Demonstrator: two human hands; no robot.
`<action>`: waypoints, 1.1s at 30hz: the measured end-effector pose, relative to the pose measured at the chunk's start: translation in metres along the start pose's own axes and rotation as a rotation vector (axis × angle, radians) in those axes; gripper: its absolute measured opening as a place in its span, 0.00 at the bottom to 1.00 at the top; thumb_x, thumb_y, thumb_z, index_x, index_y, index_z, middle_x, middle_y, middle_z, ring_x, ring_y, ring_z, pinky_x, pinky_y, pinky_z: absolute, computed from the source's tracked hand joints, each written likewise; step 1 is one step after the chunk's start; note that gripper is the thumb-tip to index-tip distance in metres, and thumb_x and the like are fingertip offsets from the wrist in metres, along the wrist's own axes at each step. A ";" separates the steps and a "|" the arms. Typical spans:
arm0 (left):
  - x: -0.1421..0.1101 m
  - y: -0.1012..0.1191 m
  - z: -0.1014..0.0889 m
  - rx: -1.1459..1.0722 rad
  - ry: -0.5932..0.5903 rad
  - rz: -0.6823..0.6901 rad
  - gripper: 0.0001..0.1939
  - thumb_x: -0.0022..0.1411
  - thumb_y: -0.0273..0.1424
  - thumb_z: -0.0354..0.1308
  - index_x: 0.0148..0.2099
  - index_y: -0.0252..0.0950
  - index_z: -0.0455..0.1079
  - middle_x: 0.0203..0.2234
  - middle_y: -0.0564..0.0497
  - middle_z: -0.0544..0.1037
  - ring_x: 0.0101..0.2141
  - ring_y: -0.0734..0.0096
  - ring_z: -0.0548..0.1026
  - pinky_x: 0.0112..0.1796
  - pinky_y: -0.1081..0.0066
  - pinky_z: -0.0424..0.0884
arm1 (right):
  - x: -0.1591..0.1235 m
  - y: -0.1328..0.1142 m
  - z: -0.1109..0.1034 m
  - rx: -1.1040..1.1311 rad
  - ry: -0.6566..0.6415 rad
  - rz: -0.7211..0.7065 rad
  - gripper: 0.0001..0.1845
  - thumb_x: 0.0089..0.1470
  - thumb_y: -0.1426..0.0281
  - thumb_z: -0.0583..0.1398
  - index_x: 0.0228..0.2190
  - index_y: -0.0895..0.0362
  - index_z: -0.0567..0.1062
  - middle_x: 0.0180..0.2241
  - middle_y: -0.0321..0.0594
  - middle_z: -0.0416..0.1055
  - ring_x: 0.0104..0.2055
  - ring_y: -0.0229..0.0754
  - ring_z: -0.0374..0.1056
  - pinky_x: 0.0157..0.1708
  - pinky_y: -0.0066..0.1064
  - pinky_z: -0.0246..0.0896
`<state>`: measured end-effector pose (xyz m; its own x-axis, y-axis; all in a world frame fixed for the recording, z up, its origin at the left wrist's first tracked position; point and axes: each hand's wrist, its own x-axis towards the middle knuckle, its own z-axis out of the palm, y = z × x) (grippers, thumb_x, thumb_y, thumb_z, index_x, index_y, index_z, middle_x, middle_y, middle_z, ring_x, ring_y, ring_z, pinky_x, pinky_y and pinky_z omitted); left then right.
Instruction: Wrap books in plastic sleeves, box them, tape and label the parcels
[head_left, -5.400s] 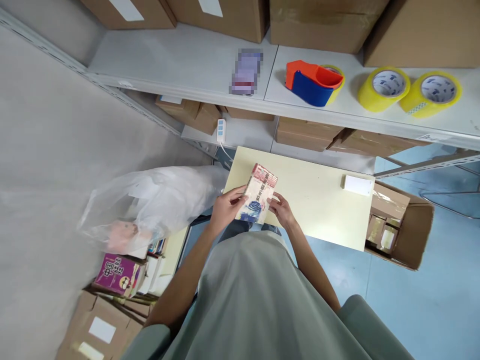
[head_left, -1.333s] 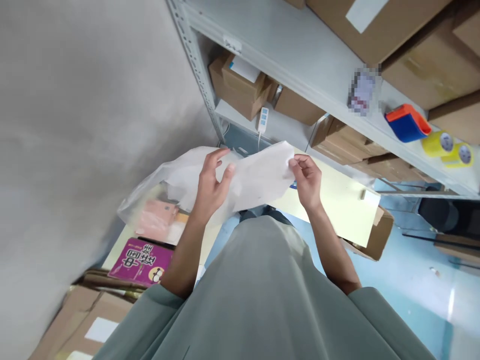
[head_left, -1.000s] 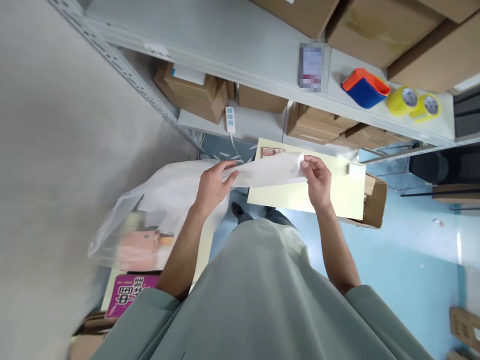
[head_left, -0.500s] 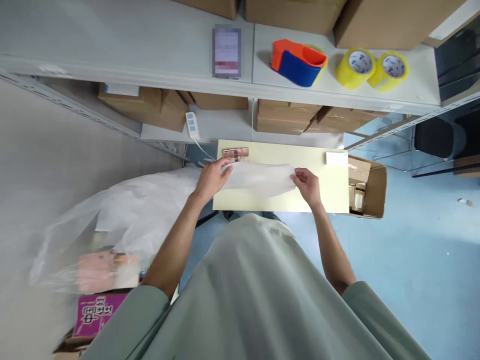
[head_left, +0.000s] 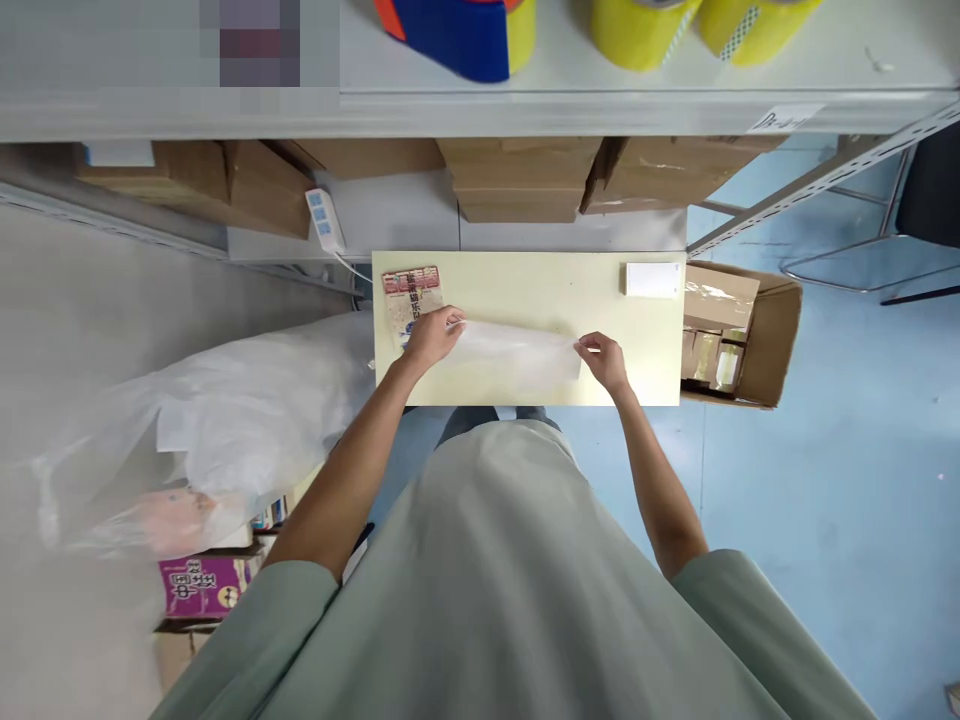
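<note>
A thin, translucent white plastic bag (head_left: 517,355) is stretched between my two hands over the pale yellow table (head_left: 525,285). My left hand (head_left: 435,335) pinches its left upper corner, with the fingers closed. At the other upper corner my right hand (head_left: 604,360) grips the edge between thumb and fingers. Partly behind my left hand lies a book (head_left: 411,293) with a red band and printed characters on its cover. Near the table's far right corner rests a small white box (head_left: 652,279).
An open carton (head_left: 780,340) with small boxes stands right of the table. On the left is a large clear bag (head_left: 255,400) of white sheets, above a purple package (head_left: 199,588). Beyond the table, a shelf holds cardboard boxes (head_left: 517,180), a power strip (head_left: 325,220) and yellow tape rolls (head_left: 637,35).
My view has shifted toward the shelf, and the book shows more fully. The plastic bag hangs lower and flatter over the table, still held by both hands at its corners.
</note>
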<state>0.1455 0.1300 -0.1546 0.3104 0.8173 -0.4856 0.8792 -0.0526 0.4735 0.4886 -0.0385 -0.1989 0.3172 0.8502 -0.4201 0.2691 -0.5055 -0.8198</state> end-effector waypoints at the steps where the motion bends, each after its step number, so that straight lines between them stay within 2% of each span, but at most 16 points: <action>1: 0.004 0.000 0.002 0.002 0.000 -0.008 0.14 0.74 0.32 0.60 0.58 0.38 0.82 0.54 0.42 0.89 0.58 0.52 0.85 0.63 0.57 0.77 | 0.005 0.004 0.001 -0.002 -0.002 0.011 0.22 0.58 0.46 0.69 0.34 0.52 0.77 0.43 0.49 0.86 0.49 0.55 0.83 0.56 0.52 0.81; 3: 0.012 -0.001 0.007 0.008 0.026 -0.021 0.16 0.75 0.32 0.59 0.61 0.38 0.80 0.56 0.41 0.87 0.59 0.51 0.83 0.65 0.55 0.75 | 0.014 0.011 0.005 0.001 -0.005 0.030 0.21 0.59 0.47 0.68 0.34 0.51 0.77 0.43 0.48 0.86 0.49 0.54 0.83 0.57 0.51 0.79; 5: 0.016 -0.002 0.012 0.032 0.107 -0.032 0.21 0.75 0.33 0.59 0.67 0.36 0.75 0.64 0.37 0.82 0.65 0.48 0.79 0.69 0.52 0.71 | 0.023 0.016 0.010 0.002 -0.008 0.042 0.19 0.60 0.49 0.67 0.35 0.51 0.77 0.43 0.48 0.86 0.49 0.53 0.83 0.58 0.49 0.78; 8: 0.013 -0.003 0.021 0.069 0.286 -0.057 0.31 0.77 0.38 0.59 0.77 0.35 0.65 0.74 0.32 0.70 0.76 0.43 0.65 0.75 0.47 0.62 | 0.036 0.023 0.017 -0.027 0.004 0.052 0.15 0.62 0.53 0.65 0.35 0.51 0.76 0.43 0.50 0.87 0.48 0.52 0.83 0.58 0.47 0.77; 10: 0.007 -0.005 0.030 0.069 0.367 -0.054 0.36 0.80 0.44 0.58 0.81 0.37 0.58 0.79 0.32 0.64 0.79 0.43 0.58 0.77 0.45 0.57 | 0.045 0.026 0.020 -0.065 0.024 0.060 0.13 0.63 0.55 0.64 0.36 0.51 0.76 0.43 0.50 0.87 0.47 0.52 0.83 0.58 0.46 0.77; 12: -0.001 -0.011 0.041 0.057 0.390 -0.035 0.40 0.81 0.49 0.55 0.83 0.37 0.52 0.81 0.31 0.59 0.81 0.43 0.54 0.78 0.43 0.53 | 0.053 0.028 0.022 -0.101 0.041 0.067 0.11 0.64 0.57 0.64 0.37 0.52 0.77 0.43 0.51 0.87 0.47 0.52 0.82 0.57 0.46 0.77; 15: -0.010 -0.025 0.062 0.021 0.332 -0.018 0.46 0.79 0.53 0.57 0.84 0.30 0.49 0.81 0.25 0.56 0.81 0.37 0.53 0.79 0.41 0.52 | 0.062 0.030 0.024 -0.149 0.051 0.071 0.10 0.65 0.58 0.64 0.38 0.52 0.77 0.44 0.50 0.87 0.46 0.53 0.82 0.55 0.47 0.77; 17: -0.012 -0.036 0.076 0.002 0.263 -0.005 0.47 0.77 0.52 0.59 0.82 0.27 0.52 0.79 0.22 0.58 0.81 0.33 0.54 0.78 0.39 0.53 | 0.066 0.030 0.026 -0.174 0.055 0.067 0.10 0.66 0.58 0.64 0.38 0.52 0.77 0.44 0.50 0.87 0.45 0.53 0.83 0.53 0.47 0.77; 21: -0.009 -0.048 0.100 0.042 0.168 0.089 0.37 0.76 0.44 0.61 0.78 0.32 0.63 0.80 0.27 0.61 0.81 0.34 0.55 0.78 0.36 0.54 | 0.069 0.030 0.030 -0.184 0.066 0.050 0.08 0.66 0.61 0.63 0.37 0.52 0.77 0.43 0.49 0.87 0.44 0.52 0.82 0.52 0.46 0.78; 24: 0.000 -0.045 0.113 0.074 0.095 0.208 0.31 0.76 0.36 0.60 0.76 0.33 0.67 0.81 0.32 0.60 0.81 0.39 0.56 0.79 0.39 0.56 | 0.068 0.028 0.031 -0.168 0.070 0.037 0.09 0.67 0.60 0.63 0.37 0.52 0.78 0.43 0.49 0.87 0.44 0.52 0.82 0.52 0.46 0.78; 27: 0.012 -0.036 0.124 0.056 0.042 0.255 0.27 0.75 0.32 0.57 0.72 0.34 0.73 0.78 0.35 0.66 0.78 0.43 0.64 0.78 0.44 0.61 | 0.065 0.021 0.033 -0.175 0.077 0.023 0.12 0.69 0.57 0.63 0.37 0.52 0.78 0.43 0.49 0.86 0.44 0.52 0.82 0.52 0.47 0.79; 30: 0.020 -0.025 0.130 -0.020 0.066 0.239 0.22 0.74 0.31 0.57 0.64 0.32 0.80 0.73 0.33 0.73 0.74 0.44 0.68 0.77 0.47 0.63 | 0.059 0.007 0.038 -0.212 0.068 -0.021 0.14 0.71 0.56 0.63 0.37 0.52 0.78 0.44 0.49 0.85 0.45 0.52 0.82 0.53 0.48 0.79; 33: 0.019 -0.010 0.129 -0.205 0.153 0.184 0.18 0.74 0.38 0.60 0.57 0.35 0.83 0.68 0.35 0.79 0.71 0.44 0.72 0.75 0.46 0.65 | 0.047 -0.014 0.053 -0.268 0.045 -0.125 0.14 0.73 0.56 0.62 0.38 0.52 0.79 0.46 0.49 0.83 0.47 0.53 0.81 0.53 0.47 0.79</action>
<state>0.1895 0.0714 -0.2634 0.3859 0.8825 -0.2687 0.7170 -0.1037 0.6893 0.4519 0.0164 -0.2283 0.3048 0.9040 -0.2998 0.5368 -0.4231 -0.7299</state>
